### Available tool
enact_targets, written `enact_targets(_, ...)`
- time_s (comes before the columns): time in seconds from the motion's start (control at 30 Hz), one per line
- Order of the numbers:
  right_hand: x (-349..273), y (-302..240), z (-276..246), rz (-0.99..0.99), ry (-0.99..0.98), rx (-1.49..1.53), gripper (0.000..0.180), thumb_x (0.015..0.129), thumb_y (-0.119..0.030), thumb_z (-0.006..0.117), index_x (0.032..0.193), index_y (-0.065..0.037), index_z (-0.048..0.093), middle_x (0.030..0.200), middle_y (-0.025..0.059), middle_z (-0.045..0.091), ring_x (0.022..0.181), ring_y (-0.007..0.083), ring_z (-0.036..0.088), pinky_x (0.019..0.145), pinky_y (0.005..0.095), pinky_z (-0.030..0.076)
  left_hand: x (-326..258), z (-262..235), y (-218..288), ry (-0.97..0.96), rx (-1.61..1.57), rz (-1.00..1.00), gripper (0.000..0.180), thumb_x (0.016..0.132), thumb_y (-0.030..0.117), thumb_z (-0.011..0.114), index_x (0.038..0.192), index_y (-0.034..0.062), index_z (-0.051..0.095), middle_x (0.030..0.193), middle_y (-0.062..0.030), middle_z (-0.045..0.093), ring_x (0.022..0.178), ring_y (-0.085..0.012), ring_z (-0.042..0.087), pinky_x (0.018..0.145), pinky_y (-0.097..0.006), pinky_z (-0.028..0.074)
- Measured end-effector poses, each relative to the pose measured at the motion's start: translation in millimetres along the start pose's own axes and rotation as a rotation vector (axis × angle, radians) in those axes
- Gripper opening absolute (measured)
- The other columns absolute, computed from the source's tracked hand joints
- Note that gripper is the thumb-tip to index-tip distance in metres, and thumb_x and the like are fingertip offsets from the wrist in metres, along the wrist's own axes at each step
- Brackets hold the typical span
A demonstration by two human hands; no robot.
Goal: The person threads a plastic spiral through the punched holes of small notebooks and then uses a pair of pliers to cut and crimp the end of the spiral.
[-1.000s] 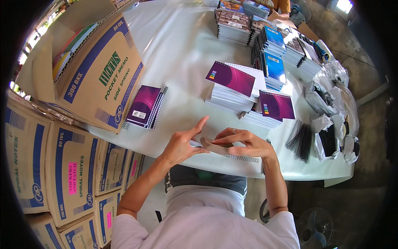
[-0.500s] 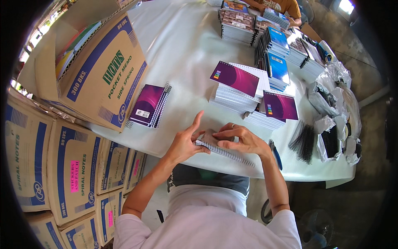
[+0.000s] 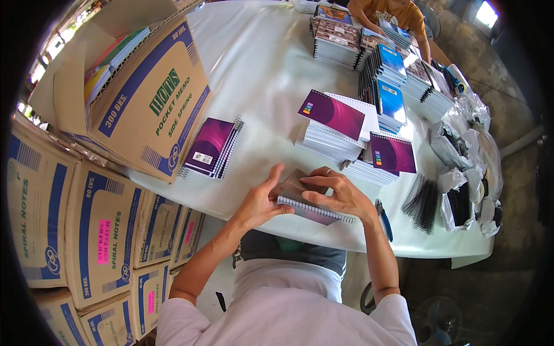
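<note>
A small spiral notebook [image 3: 310, 210] is held between my hands above the table's near edge, its coil along the side toward me and one coil end sticking out at the right. My left hand [image 3: 261, 199] grips its left end, thumb raised apart from the fingers. My right hand [image 3: 337, 193] has bent fingers against the brownish-grey cover; whether they pinch it I cannot tell. Left of my hands lies a short pile of purple spiral notebooks [image 3: 209, 144]. Beyond my right hand stand stacks of punched pages with purple covers [image 3: 334, 113] and another purple cover [image 3: 393, 153] on top.
Loose black coils [image 3: 422, 205] and plastic bags of coils [image 3: 459, 199] lie at the right, near blue-handled pliers [image 3: 384, 220]. A large open carton [image 3: 156, 106] stands left; more cartons [image 3: 107, 230] are stacked below. Blue notebooks [image 3: 391, 104] stand far right, near another person [image 3: 398, 14].
The notebook has tipped so more of its cover and lower face shows. My hands have stayed nearly in place. The other person's arms have shifted over the far stacks.
</note>
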State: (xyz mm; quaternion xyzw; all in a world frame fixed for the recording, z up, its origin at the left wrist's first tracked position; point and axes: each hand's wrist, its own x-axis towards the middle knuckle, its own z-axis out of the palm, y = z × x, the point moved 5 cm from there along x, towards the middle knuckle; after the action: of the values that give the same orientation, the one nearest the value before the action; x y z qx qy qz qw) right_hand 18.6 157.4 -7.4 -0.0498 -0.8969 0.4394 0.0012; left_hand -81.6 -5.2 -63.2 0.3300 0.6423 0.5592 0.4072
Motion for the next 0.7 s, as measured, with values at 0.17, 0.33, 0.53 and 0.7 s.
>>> enact_targets(0.17, -26, -54, -6, -0.265, 0.340, -0.421, 0.037, 0.079, -0.030, 0.077, 0.105, -0.004, 0.070, 0.107, 0.0113, 0.061, 0.110, 0.0273, 0.055, 0.093, 0.0418, 0.040, -2, -2, -7, -0.020, 0.157, 0.316, 0.064, 0.086, 0.011, 0.076, 0.144, 0.0078, 0.049, 0.140, -0.0139, 0.057, 0.118, -0.0132, 0.056, 0.092, -0.029, 0.051)
enact_targets(0.33, -36, -36, 30, -0.182, 0.358, -0.534, 0.026, 0.076, -0.007, 0.075, 0.102, -0.006, 0.068, 0.102, 0.0065, 0.062, 0.099, 0.0280, 0.056, 0.087, 0.0411, 0.041, -5, 4, 2, -0.062, -0.083, 0.193, 0.048, 0.091, 0.017, 0.071, 0.135, 0.0059, 0.059, 0.140, -0.0114, 0.058, 0.122, -0.0141, 0.055, 0.095, -0.030, 0.050)
enact_targets(0.53, -49, -45, 23, -0.143, 0.526, -0.428, 0.031, 0.070, -0.003, 0.078, 0.099, -0.008, 0.066, 0.103, 0.0080, 0.062, 0.099, 0.0273, 0.056, 0.088, 0.0398, 0.041, -10, 10, 24, -0.080, 0.244, 0.338, 0.047, 0.091, 0.021, 0.071, 0.133, 0.0046, 0.060, 0.124, -0.0113, 0.068, 0.111, -0.0167, 0.064, 0.095, -0.032, 0.050)
enact_targets(0.7, -120, -2, -29, 0.223, 0.958, -0.311, 0.035, 0.077, -0.007, 0.078, 0.108, -0.005, 0.063, 0.104, 0.0120, 0.062, 0.096, 0.0305, 0.059, 0.087, 0.0417, 0.043, -30, -4, 94, 0.199, 0.291, 0.500, 0.050, 0.086, 0.022, 0.074, 0.132, 0.0072, 0.061, 0.115, -0.0132, 0.071, 0.109, -0.0219, 0.068, 0.090, -0.033, 0.053)
